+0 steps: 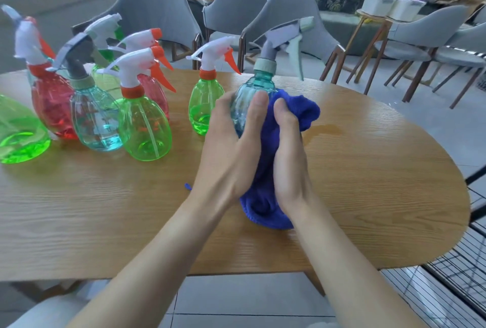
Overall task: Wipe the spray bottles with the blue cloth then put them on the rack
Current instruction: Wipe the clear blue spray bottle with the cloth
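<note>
Left hand [231, 148] is wrapped round the belly of the teal bottle [259, 85], thumb up the front. The right hand [288, 159] clutches the blue cloth [302, 112], bunched and pressed against the bottle's right side. The cloth's tail hangs down between the wrists. The bottle is upright over the middle of the bench [368, 169], nearer its far edge. Its base is hidden behind the hands, so I can't tell whether it's standing or lifted.

It looks like thin, clear plastic, probably light, smooth and a bit squashy under a hard squeeze. There's a damp sheen [326, 129] on the wood just beside the cloth, so expect a slippery shell. The best hold is the belly, as now, or the neck under the collar, with fingers off the trigger. The cloth is soft and moulds to the ribs.

A green bottle [203, 101] stands just left of the hands, and the other bottles [94, 117] cluster towards the far-left edge. The black wire rack [460, 275] shows off the bench's right edge.
</note>
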Motion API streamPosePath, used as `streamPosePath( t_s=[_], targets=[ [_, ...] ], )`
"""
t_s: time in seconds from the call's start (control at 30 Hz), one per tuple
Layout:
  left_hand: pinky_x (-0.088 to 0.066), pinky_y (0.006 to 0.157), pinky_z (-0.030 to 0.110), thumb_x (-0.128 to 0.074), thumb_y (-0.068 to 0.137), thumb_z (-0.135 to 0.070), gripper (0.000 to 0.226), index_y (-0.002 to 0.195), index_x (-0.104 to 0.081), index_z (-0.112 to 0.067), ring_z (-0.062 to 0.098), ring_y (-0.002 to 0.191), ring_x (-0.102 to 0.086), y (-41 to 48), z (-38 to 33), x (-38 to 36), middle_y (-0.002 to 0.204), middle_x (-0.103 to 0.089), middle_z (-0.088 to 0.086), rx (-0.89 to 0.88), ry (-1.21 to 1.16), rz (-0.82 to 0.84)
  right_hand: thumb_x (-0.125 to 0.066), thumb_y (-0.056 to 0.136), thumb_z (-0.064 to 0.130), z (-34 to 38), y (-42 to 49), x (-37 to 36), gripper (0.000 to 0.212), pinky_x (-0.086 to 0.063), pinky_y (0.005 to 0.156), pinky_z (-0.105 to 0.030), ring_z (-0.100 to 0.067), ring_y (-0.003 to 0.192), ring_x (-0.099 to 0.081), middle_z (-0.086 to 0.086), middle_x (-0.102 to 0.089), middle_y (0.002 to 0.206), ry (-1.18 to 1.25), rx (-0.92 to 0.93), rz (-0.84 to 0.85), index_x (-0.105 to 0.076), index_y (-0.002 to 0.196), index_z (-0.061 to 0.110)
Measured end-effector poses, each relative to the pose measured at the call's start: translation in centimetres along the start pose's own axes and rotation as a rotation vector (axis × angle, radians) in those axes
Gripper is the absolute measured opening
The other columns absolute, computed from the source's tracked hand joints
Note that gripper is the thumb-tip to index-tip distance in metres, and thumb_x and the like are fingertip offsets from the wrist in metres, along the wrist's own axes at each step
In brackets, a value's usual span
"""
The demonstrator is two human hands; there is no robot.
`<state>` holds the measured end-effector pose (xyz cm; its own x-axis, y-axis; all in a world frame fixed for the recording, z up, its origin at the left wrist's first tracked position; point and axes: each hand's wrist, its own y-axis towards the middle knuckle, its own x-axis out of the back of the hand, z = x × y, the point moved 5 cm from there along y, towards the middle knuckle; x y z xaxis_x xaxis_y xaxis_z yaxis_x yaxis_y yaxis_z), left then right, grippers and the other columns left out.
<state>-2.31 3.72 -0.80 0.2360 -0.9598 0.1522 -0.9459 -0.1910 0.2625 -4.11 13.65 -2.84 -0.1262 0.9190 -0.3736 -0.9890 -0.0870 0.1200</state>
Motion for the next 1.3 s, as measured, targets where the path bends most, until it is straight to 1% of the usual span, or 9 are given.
streamPosePath(
  t_s=[0.1,0.23,0.43,0.6,0.73,0.83,1.03,1.13,1.3],
  targets=[
    [-0.049,0.080,0.012,-0.052,0.081,-0.080,0.065,0.123,-0.060,-0.032,-0.012,0.090,-0.068,0.1,0.6,0.1,0.104,-0.074,-0.016,0.098,-0.118,0.028,-0.059,0.101,0.046,-0.2,0.4,0.5,0.054,-0.049,0.113,-0.049,-0.032,0.127,-0.067,-0.018,-0.072,0.131,0.105,-0.024,-0.031,-0.066,0.135,0.004],
    [-0.059,0.079,0.028,-0.068,0.091,-0.067,0.051,0.116,-0.068,-0.022,0.007,0.089,-0.076,-0.1,1.4,-0.5,0.099,-0.078,-0.006,0.161,-0.167,0.076,-0.053,0.104,0.044,-0.2,0.3,1.2,0.045,-0.062,0.086,-0.035,-0.027,0.101,-0.076,-0.015,-0.077,0.113,0.340,-0.081,-0.008,-0.078,0.113,0.007],
    [-0.056,0.098,0.057,-0.055,0.089,-0.080,0.073,0.113,-0.072,-0.014,0.030,0.101,-0.074,1.2,2.1,1.2,0.106,-0.078,0.007,0.153,-0.257,-0.166,-0.063,0.099,0.052,-2.3,-0.3,-0.9,0.048,-0.049,0.110,-0.063,-0.038,0.124,-0.067,-0.022,-0.069,0.129,-0.024,-0.017,-0.017,-0.066,0.129,0.015],
    [-0.054,0.103,0.045,-0.045,0.094,-0.084,0.069,0.111,-0.073,-0.023,0.014,0.108,-0.073,1.4,2.7,0.4,0.111,-0.077,-0.004,0.153,-0.211,-0.007,-0.073,0.097,0.033,-0.8,-0.1,0.0,0.025,-0.053,0.105,-0.063,-0.034,0.109,-0.073,-0.017,-0.074,0.108,0.070,-0.041,0.010,-0.073,0.111,0.013],
    [-0.040,0.115,0.037,-0.036,0.097,-0.083,0.062,0.110,-0.066,-0.030,0.011,0.125,-0.057,2.0,2.9,-0.1,0.128,-0.057,-0.004,0.125,-0.048,0.023,-0.080,0.093,0.026,-0.6,0.0,0.3,0.015,-0.054,0.100,-0.068,-0.038,0.099,-0.070,-0.018,-0.069,0.100,0.083,-0.078,-0.036,-0.072,0.095,0.014],
    [-0.040,0.097,0.013,-0.033,0.108,-0.065,0.045,0.126,-0.058,-0.032,-0.015,0.109,-0.054,1.8,2.0,0.5,0.128,-0.056,-0.007,0.109,-0.020,-0.007,-0.085,0.089,0.026,-0.1,0.5,1.2,0.022,-0.058,0.090,-0.059,-0.029,0.088,-0.069,-0.011,-0.069,0.089,-0.105,0.054,-0.109,-0.068,0.087,0.012],
    [-0.054,0.093,0.021,-0.071,0.097,-0.051,0.037,0.124,-0.068,-0.026,-0.007,0.101,-0.071,3.0,-1.0,1.3,0.108,-0.077,-0.013,0.108,-0.221,-0.049,-0.094,0.069,0.050,1.2,-0.1,1.0,0.059,-0.060,0.084,-0.042,-0.009,0.096,-0.072,0.010,-0.073,0.100,-0.659,0.305,-0.192,-0.062,0.114,0.028],
    [-0.062,0.091,0.032,-0.082,0.093,-0.036,0.022,0.104,-0.076,-0.017,0.011,0.087,-0.077,3.4,-1.3,1.1,0.091,-0.081,-0.003,0.160,-0.364,-0.113,-0.092,0.070,0.049,2.2,-0.4,0.4,0.065,-0.058,0.085,-0.037,-0.004,0.098,-0.067,0.014,-0.068,0.106,-0.777,0.400,-0.134,-0.060,0.124,0.029],
    [-0.063,0.089,0.040,-0.080,0.095,-0.036,0.020,0.090,-0.080,-0.017,0.024,0.087,-0.077,3.2,-1.4,0.5,0.095,-0.081,0.004,0.183,-0.363,0.000,-0.091,0.067,0.041,2.3,0.5,0.9,0.062,-0.060,0.094,-0.044,-0.009,0.102,-0.073,0.010,-0.077,0.107,-0.698,0.198,0.087,-0.065,0.123,0.035]
  ],
)
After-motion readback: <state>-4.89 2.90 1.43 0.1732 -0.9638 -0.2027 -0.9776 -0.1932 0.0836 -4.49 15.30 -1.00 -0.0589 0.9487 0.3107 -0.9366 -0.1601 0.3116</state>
